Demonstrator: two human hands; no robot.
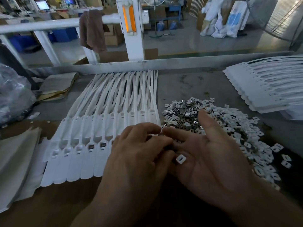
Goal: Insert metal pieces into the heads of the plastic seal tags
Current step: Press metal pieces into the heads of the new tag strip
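Observation:
A row of white plastic seal tags (78, 154) lies side by side on the bench, heads toward me and tails fanning to the back. Some heads on the left show dark metal pieces in their slots. A heap of small metal pieces (218, 126) lies to the right of the row. My left hand (139, 154) hovers knuckles up over the right end of the row, its fingers curled, and whether they pinch a piece is hidden. My right hand (211, 154) lies palm up beside it, fingers relaxed, with one metal piece (181, 158) resting on the palm.
A second stack of white tags (265, 86) lies at the back right. Folded brown cardboard (57, 86) and a clear plastic bag (14, 95) sit at the left. More white sheets (18, 154) lie at the near left. A metal rail (147, 64) bounds the bench's far edge.

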